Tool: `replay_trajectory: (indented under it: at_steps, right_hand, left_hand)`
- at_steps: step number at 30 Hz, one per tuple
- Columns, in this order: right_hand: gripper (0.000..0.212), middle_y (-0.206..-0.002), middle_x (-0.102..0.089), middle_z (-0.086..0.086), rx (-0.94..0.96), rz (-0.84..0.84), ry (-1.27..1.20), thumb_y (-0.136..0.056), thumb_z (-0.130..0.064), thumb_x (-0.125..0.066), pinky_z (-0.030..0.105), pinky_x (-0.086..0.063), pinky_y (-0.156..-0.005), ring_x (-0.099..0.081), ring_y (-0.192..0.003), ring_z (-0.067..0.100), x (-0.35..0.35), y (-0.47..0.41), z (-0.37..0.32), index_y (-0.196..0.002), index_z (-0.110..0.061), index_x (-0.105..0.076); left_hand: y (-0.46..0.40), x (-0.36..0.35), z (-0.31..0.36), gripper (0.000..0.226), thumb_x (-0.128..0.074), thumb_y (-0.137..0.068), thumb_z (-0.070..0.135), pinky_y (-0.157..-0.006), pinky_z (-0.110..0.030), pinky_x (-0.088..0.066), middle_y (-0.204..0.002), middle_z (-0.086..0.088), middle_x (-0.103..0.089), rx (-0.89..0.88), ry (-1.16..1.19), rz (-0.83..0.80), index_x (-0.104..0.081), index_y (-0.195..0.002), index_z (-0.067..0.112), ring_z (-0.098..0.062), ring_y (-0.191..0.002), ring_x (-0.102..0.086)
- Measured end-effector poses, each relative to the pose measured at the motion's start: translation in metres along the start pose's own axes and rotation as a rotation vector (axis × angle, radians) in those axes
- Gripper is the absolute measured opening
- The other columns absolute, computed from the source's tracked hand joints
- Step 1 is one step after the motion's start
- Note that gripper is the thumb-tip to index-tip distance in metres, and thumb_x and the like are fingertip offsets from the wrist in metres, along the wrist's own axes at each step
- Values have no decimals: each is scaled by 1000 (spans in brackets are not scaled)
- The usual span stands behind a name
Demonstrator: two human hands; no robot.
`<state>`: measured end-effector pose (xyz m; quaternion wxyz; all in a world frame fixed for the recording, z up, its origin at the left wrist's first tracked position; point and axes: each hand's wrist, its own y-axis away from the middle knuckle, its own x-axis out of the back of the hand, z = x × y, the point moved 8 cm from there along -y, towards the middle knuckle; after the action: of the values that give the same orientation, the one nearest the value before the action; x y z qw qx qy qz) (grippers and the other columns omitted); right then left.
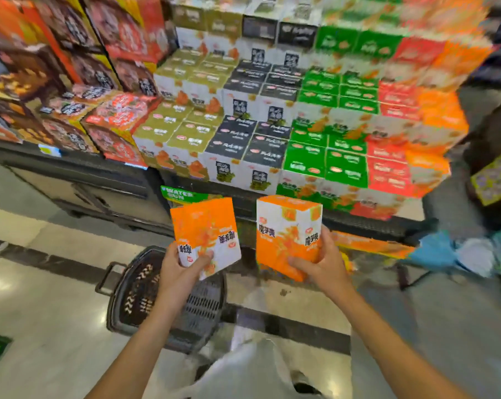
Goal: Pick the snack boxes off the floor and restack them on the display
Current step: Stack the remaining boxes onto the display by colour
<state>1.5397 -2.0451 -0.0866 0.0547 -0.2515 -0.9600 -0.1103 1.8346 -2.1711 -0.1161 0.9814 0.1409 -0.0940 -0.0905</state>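
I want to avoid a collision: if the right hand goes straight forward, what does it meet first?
Probably the dark display base under the stacked boxes; the right hand holds an orange box ahead of it. Depth is unclear.

Tiled floor [42, 298] bears what seems a basket [145, 292].

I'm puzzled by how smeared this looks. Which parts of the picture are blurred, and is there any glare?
Head view: the stacked display is smeared, worst at the upper right; the two orange boxes in the left hand and right hand are sharper; the glossy floor shows bright glare spots; straight edges bow from the wide lens.
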Motion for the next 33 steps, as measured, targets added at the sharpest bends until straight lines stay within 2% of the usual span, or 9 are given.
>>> replay_trajectory:
  at_steps: [5,10,13,18,20,22,26,30,33]
  right_hand:
    - [95,-125,-66,-11,1,180,-102,-55,-29,-92,30,-56,-90,-65,-113,8,143,32,25,-139,-27,-47]
    - [84,-120,-69,-12,-28,368,-157,-69,2,-87,33,-57,-86,-67,-111,11,263,65,58,-134,-35,-50]
    - [82,-117,-69,-15,-32,460,-181,-66,-3,-90,28,-58,-81,-66,-109,7,312,70,67,-133,-30,-51]
    - [89,-122,-67,-12,-42,524,-210,-58,-22,-91,30,-57,-81,-66,-110,8,353,54,72,-137,-30,-50]
    - [94,-123,-67,-10,-43,532,-209,-53,-30,-92,28,-58,-79,-66,-109,8,363,41,72,-136,-31,-50]
    - [99,-123,-68,-9,-56,537,-206,-48,-37,-93,28,-58,-78,-67,-109,10,374,26,72,-136,-31,-50]
    - [87,-120,-71,-5,-74,528,-192,-52,-30,-93,30,-59,-78,-69,-108,15,393,-2,74,-130,-32,-55]
    - [82,-121,-71,-1,-74,554,-173,-59,-16,-95,40,-59,-85,-69,-110,19,412,-34,75,-131,-27,-56]
    - [81,-119,-71,-2,-100,542,-188,-62,-5,-92,37,-59,-83,-69,-107,17,424,-64,81,-131,-24,-55]
  left_hand:
    - [36,-124,21,46,-86,-75,20,-65,-19,-53,-105,-3,-74,-36,13,-129,-61,-114,15,-20,-93,-71]
    - [61,-233,51,67,-90,-62,34,-76,-33,-57,-109,-2,-75,-53,1,-310,-60,-120,18,-18,-97,-72]
    - [67,-290,69,61,-88,-71,26,-81,-37,-57,-112,0,-74,-86,-19,-419,-58,-124,20,-18,-100,-72]
    - [62,-364,90,50,-81,-79,12,-65,-16,-55,-105,8,-73,-127,-21,-488,-55,-121,25,-10,-95,-71]
    - [52,-389,99,46,-80,-80,9,-63,-9,-52,-94,19,-74,-142,-36,-513,-55,-112,31,-1,-91,-70]
    - [38,-411,108,47,-79,-80,7,-63,-7,-51,-97,20,-72,-152,-31,-538,-55,-113,30,5,-89,-69]
    - [10,-438,124,54,-78,-83,11,-63,-4,-44,-102,25,-55,-167,12,-544,-41,-118,28,9,-88,-61]
    - [-24,-459,149,76,-88,-66,49,-87,-28,-49,-117,18,-63,-181,-33,-580,-47,-128,29,-8,-109,-62]
    - [-40,-467,156,57,-81,-74,36,-80,-29,-52,-105,12,-68,-200,-70,-561,-55,-123,25,4,-88,-65]
